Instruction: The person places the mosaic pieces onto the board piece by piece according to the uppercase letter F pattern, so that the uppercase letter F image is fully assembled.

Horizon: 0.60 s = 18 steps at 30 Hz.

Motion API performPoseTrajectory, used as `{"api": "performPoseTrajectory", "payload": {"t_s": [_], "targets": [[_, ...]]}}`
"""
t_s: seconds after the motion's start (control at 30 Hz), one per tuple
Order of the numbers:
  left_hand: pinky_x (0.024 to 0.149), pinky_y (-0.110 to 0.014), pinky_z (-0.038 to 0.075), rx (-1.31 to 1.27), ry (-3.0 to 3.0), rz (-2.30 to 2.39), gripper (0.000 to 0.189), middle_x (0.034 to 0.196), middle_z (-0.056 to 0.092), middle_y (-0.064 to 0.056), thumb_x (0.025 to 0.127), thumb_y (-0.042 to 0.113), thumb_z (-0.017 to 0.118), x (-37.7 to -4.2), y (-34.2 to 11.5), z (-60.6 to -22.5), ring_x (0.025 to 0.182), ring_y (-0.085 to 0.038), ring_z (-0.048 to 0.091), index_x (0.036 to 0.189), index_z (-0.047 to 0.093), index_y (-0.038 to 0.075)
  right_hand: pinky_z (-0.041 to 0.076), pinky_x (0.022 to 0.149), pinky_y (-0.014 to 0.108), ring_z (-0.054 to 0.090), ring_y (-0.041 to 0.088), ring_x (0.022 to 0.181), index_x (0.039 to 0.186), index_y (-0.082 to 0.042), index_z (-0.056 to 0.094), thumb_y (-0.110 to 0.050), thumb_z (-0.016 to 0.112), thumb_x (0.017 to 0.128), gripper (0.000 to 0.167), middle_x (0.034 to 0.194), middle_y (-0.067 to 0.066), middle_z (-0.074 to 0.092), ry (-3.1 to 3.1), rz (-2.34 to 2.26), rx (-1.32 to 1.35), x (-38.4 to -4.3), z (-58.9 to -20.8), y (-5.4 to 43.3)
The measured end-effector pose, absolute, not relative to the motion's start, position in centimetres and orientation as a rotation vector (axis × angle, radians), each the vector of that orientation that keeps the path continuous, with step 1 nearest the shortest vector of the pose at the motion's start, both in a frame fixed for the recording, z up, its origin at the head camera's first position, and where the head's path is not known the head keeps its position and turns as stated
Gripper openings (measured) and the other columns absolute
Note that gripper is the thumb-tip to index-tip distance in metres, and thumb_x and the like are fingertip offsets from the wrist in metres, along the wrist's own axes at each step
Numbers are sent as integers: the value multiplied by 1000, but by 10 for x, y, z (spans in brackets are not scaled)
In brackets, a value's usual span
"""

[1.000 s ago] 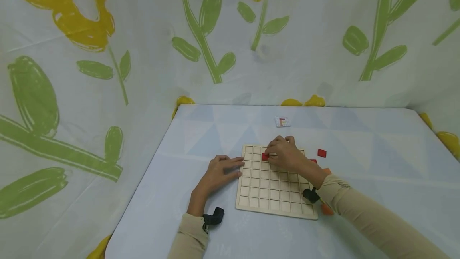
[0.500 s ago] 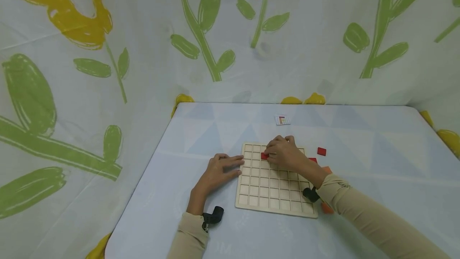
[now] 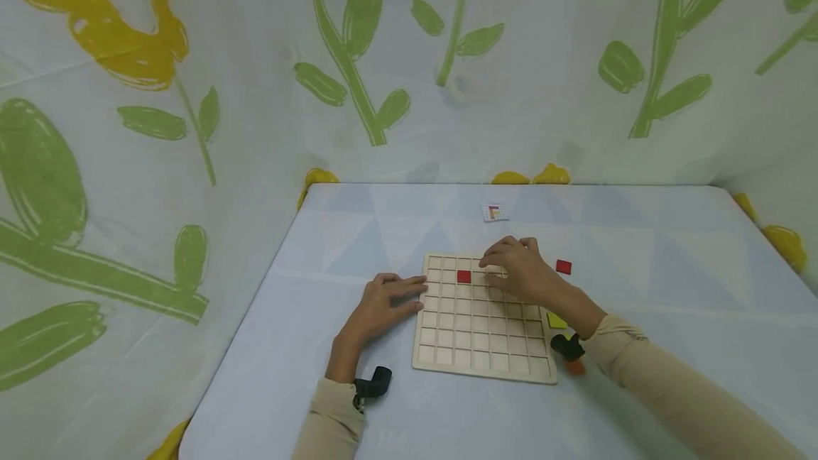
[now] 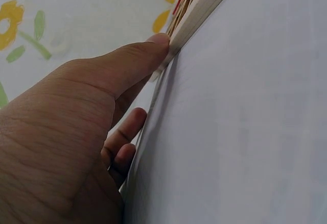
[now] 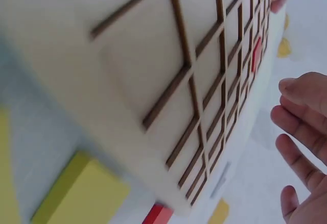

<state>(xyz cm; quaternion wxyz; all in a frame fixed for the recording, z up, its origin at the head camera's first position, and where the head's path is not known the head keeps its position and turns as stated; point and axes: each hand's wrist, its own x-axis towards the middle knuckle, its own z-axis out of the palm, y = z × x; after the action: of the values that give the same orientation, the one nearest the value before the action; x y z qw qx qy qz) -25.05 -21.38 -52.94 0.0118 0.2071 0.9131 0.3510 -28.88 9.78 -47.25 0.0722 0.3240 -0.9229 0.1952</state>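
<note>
While a black wrist camera (image 3: pixel 566 347) partly covers an orange tile (image 3: pixel 576 368), I see fingers spread: right hand (image 3: pixel 520 272) above the wooden grid (image 3: pixel 481 339), left hand (image 3: pixel 378 305) touching its left edge.

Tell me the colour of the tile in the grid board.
The tile is red; the head view shows it best.

No words, numbers or brands can be read; the small card (image 3: pixel 494 212) far on the table (image 3: pixel 268 375) bears a coloured grid, its details too small.
</note>
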Motion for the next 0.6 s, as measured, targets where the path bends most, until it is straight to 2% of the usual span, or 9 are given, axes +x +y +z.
{"api": "performPoseTrajectory", "payload": {"t_s": [0.33,0.6], "targets": [[105,-50,29,612,2830,1103,40,145,52,18,93,41,71,-251,-214,-531,127,-17,41,132,68,32,27,93,63,54,31,113,106,-8,77,-12,81,85,23,112,8,70,-2798,597,901,-289,-474,135],[105,-50,30,597,2842,1067,40,145,52,17,93,41,71,-252,-213,-529,127,-18,41,132,68,31,29,90,63,53,34,114,106,-8,76,-9,79,86,20,112,11,69,-2793,547,841,-289,-472,163]]}}
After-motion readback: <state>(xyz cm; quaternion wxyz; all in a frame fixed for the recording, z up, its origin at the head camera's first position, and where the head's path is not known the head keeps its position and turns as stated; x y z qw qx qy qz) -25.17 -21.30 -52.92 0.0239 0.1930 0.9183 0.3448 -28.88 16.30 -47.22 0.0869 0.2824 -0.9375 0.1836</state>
